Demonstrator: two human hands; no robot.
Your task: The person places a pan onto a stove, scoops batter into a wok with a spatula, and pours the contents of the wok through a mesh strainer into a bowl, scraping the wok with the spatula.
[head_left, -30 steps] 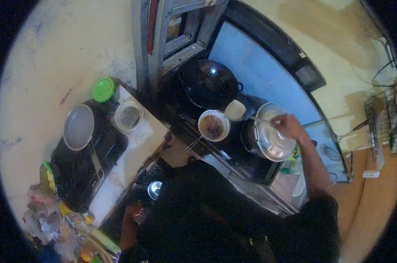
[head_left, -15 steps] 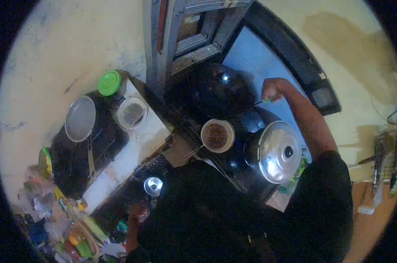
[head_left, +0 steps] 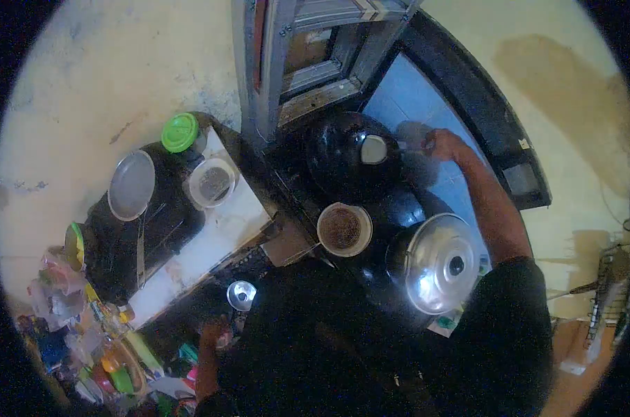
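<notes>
My right hand (head_left: pixel 443 145) is closed around the handle of a spatula (head_left: pixel 373 149). Its flat pale blade is over the black wok (head_left: pixel 339 170); whether it touches the inside cannot be made out. Down at the lower left, my left hand (head_left: pixel 216 332) hangs beside my body, near a small shiny lid (head_left: pixel 242 295) with a dark knob. Its fingers are dim and partly hidden. In front of the wok sits a pale bowl (head_left: pixel 366 231) with a brown-looking strainer (head_left: pixel 341 229) in it. A large pot with a silver lid (head_left: pixel 437 267) stands to its right.
On the left, a round flat sieve (head_left: pixel 132 186) with a long handle lies over a dark surface. Beside it are a clear container (head_left: pixel 213 183) and a green-lidded jar (head_left: pixel 181 132). Packets and plastic bags (head_left: pixel 65 292) crowd the lower left. A wooden window frame (head_left: pixel 318 101) juts out behind the wok.
My right hand has turned the spatula so that its pale blade now shows broadside over the wok. The view has shifted slightly. My left hand stays low at my side.
</notes>
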